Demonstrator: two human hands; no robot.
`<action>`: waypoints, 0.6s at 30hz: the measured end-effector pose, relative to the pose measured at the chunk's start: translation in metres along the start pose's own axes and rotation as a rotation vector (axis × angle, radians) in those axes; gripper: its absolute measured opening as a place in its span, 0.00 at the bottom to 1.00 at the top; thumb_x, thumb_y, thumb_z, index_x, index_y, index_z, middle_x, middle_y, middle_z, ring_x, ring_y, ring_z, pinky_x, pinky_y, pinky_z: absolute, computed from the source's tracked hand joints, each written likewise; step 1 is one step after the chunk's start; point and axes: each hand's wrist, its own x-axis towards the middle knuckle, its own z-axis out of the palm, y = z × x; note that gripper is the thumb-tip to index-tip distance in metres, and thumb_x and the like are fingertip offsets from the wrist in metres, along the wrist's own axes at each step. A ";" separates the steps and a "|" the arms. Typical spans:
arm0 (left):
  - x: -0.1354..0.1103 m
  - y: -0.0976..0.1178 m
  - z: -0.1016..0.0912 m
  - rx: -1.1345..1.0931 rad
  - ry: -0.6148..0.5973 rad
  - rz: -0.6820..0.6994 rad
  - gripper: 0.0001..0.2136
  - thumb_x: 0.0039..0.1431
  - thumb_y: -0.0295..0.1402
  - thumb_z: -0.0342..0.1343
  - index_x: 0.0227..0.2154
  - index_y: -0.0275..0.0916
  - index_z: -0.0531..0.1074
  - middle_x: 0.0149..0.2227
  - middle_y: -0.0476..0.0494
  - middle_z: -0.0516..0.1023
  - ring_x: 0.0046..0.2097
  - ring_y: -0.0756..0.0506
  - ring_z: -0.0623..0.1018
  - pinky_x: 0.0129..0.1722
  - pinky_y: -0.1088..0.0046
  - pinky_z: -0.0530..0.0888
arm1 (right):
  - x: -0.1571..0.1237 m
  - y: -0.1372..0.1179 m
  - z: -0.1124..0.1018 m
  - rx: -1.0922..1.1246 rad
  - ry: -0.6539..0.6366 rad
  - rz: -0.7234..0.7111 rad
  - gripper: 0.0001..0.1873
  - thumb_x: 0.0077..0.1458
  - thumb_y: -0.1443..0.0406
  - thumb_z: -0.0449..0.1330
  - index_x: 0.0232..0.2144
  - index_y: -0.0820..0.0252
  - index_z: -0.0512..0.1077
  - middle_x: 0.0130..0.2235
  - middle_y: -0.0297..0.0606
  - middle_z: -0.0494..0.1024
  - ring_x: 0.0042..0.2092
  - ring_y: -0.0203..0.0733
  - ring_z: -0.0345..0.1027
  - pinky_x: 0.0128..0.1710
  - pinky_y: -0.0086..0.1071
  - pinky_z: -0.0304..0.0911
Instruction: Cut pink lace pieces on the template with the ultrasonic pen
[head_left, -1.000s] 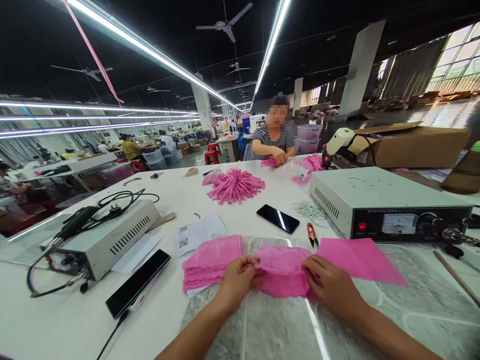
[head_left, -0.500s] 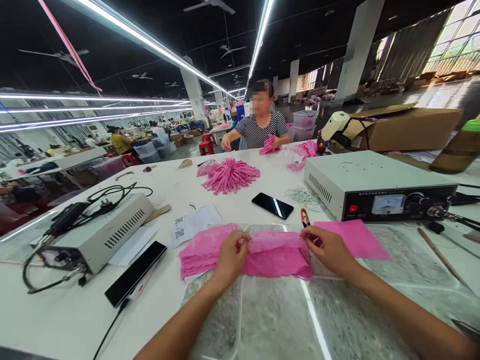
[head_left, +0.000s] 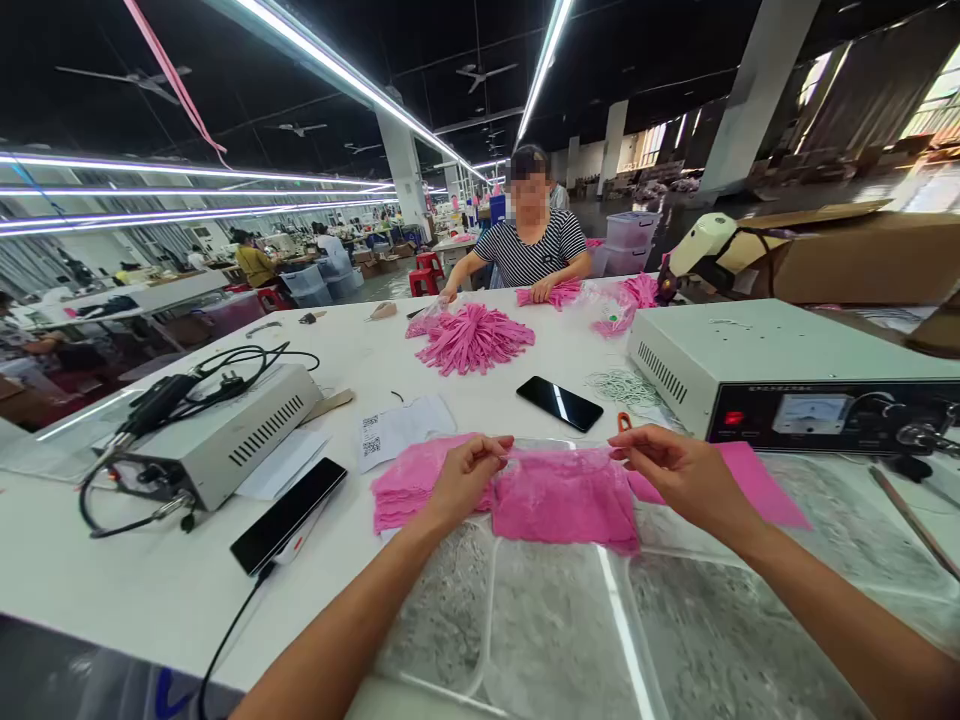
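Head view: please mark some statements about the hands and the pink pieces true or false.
1. The left hand and the right hand each pinch the upper edge of the pink lace piece. True.
2. The black phone lies on the table beyond the hands. True.
3. The stack of pink pieces lies to the right of the right hand. False: it lies beside the left hand.
4. The orange snips are held in the right hand. False: they lie on the table just beyond it.
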 end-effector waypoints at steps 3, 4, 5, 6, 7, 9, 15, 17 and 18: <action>0.001 -0.011 0.001 0.004 0.005 -0.128 0.09 0.63 0.33 0.57 0.43 0.34 0.72 0.47 0.41 0.74 0.46 0.45 0.76 0.46 0.62 0.75 | -0.003 -0.001 0.003 0.018 -0.057 0.074 0.13 0.47 0.54 0.64 0.29 0.56 0.76 0.29 0.38 0.80 0.35 0.48 0.77 0.36 0.38 0.72; 0.003 -0.013 0.004 -0.001 0.009 -0.169 0.12 0.64 0.35 0.56 0.47 0.34 0.70 0.47 0.41 0.74 0.45 0.45 0.76 0.44 0.62 0.76 | -0.001 -0.001 0.003 0.025 -0.075 0.103 0.12 0.45 0.55 0.66 0.28 0.56 0.76 0.27 0.37 0.80 0.33 0.47 0.77 0.34 0.36 0.72; 0.007 -0.015 0.007 -0.014 0.013 -0.200 0.13 0.65 0.36 0.55 0.49 0.35 0.69 0.48 0.41 0.73 0.44 0.45 0.76 0.43 0.62 0.76 | 0.002 -0.001 0.002 0.035 -0.086 0.132 0.11 0.45 0.56 0.66 0.27 0.57 0.76 0.26 0.36 0.79 0.32 0.46 0.77 0.32 0.35 0.72; 0.011 -0.015 0.011 -0.034 0.020 -0.218 0.14 0.65 0.36 0.55 0.50 0.35 0.68 0.48 0.41 0.73 0.45 0.45 0.76 0.44 0.62 0.76 | 0.006 -0.002 0.001 0.049 -0.092 0.161 0.11 0.47 0.57 0.66 0.27 0.58 0.75 0.25 0.36 0.79 0.31 0.45 0.76 0.31 0.34 0.72; 0.016 -0.013 0.016 -0.062 0.029 -0.227 0.14 0.65 0.36 0.55 0.50 0.36 0.68 0.49 0.41 0.72 0.45 0.44 0.76 0.44 0.62 0.76 | 0.011 -0.003 -0.001 0.064 -0.097 0.191 0.11 0.50 0.58 0.66 0.28 0.59 0.74 0.26 0.35 0.78 0.31 0.43 0.76 0.30 0.33 0.72; 0.024 -0.008 0.024 -0.124 0.056 -0.235 0.15 0.65 0.37 0.55 0.51 0.36 0.67 0.49 0.40 0.72 0.46 0.44 0.76 0.44 0.61 0.76 | 0.021 -0.006 -0.003 0.098 -0.108 0.247 0.10 0.56 0.60 0.64 0.32 0.62 0.73 0.28 0.35 0.77 0.31 0.40 0.75 0.30 0.33 0.72; 0.037 0.005 0.029 -0.232 0.119 -0.251 0.16 0.65 0.37 0.55 0.52 0.36 0.67 0.51 0.40 0.71 0.47 0.43 0.75 0.46 0.60 0.75 | 0.047 -0.009 0.006 0.197 -0.126 0.359 0.10 0.63 0.61 0.59 0.43 0.63 0.71 0.40 0.37 0.75 0.37 0.38 0.72 0.35 0.35 0.72; 0.039 0.004 0.027 -0.240 0.134 -0.263 0.16 0.65 0.37 0.55 0.52 0.36 0.67 0.51 0.40 0.71 0.48 0.43 0.75 0.46 0.59 0.75 | 0.054 -0.009 0.009 0.245 -0.139 0.381 0.11 0.63 0.61 0.59 0.44 0.63 0.70 0.41 0.38 0.74 0.37 0.39 0.72 0.35 0.35 0.72; 0.039 0.003 0.026 -0.241 0.140 -0.274 0.16 0.65 0.37 0.55 0.52 0.36 0.67 0.51 0.40 0.71 0.48 0.43 0.75 0.46 0.59 0.75 | 0.057 -0.010 0.009 0.272 -0.143 0.381 0.11 0.63 0.61 0.59 0.44 0.63 0.70 0.42 0.39 0.74 0.37 0.39 0.72 0.36 0.36 0.72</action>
